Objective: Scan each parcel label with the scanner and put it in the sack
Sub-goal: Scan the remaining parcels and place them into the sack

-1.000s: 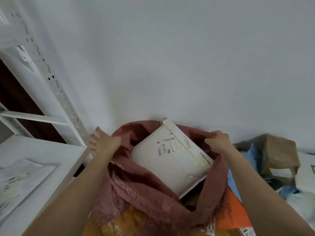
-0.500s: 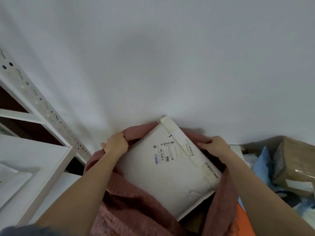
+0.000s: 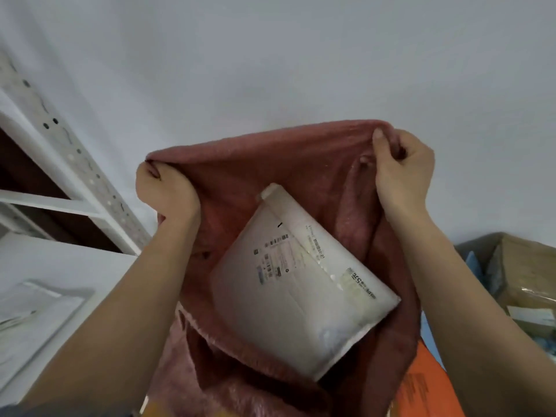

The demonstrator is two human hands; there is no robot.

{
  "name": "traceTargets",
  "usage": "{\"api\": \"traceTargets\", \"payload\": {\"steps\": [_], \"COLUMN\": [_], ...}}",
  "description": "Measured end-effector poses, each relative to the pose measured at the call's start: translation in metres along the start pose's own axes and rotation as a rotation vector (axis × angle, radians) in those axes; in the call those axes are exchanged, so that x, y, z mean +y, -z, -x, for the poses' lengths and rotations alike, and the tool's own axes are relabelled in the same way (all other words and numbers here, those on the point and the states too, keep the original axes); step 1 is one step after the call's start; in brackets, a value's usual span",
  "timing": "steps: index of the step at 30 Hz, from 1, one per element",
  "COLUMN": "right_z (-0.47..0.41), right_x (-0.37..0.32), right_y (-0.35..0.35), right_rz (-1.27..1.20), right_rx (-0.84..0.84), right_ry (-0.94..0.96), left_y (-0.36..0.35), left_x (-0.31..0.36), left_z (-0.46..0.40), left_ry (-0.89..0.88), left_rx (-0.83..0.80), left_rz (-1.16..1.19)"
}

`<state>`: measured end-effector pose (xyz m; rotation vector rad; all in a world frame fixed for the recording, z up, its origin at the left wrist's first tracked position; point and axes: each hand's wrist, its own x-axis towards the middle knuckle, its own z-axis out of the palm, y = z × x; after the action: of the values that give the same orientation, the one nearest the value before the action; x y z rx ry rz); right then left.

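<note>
Both hands had lifted the sack's rim higher since a moment earlier, and the parcel had sunk inside.

White shelving (image 3: 90, 188) stood beyond the left hand (image 3: 167, 191); a cardboard box (image 3: 523, 266) lay below the right hand (image 3: 403, 173). Each fist gripped the pink sack (image 3: 270, 158) by its rim, and the white parcel (image 3: 301, 278) lay between and below them, label up.

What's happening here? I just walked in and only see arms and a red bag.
A person is holding a reddish woven sack open, the left hand and right hand each gripping its rim and lifting it. A white padded mailer with a printed label lies inside, label side up, touched by neither hand. No scanner is in view. More parcels, including a cardboard box, wait to the right; a white shelf unit stands on the left.
</note>
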<state>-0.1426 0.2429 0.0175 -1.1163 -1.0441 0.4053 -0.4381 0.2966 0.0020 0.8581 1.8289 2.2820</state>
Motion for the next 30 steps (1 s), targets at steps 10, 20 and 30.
{"api": "traceTargets", "payload": {"steps": [10,20,30], "right_z": [0.052,0.146,0.133], "right_x": [0.036,0.085,0.006], "right_y": [0.057,0.156,0.124], "right_rz": [0.732,1.109,0.399], "right_rx": [-0.348,-0.561,-0.512], "right_ry": [-0.43,-0.836,-0.534], "left_y": [0.07,0.091,0.11], "left_x": [-0.025,0.002,0.034], "left_z": [0.034,0.138,0.256], "left_ry": [0.356,0.065,0.185], "left_rx": [-0.781,-0.899,-1.844], "left_rz": [-0.642,-0.83,-0.653]}}
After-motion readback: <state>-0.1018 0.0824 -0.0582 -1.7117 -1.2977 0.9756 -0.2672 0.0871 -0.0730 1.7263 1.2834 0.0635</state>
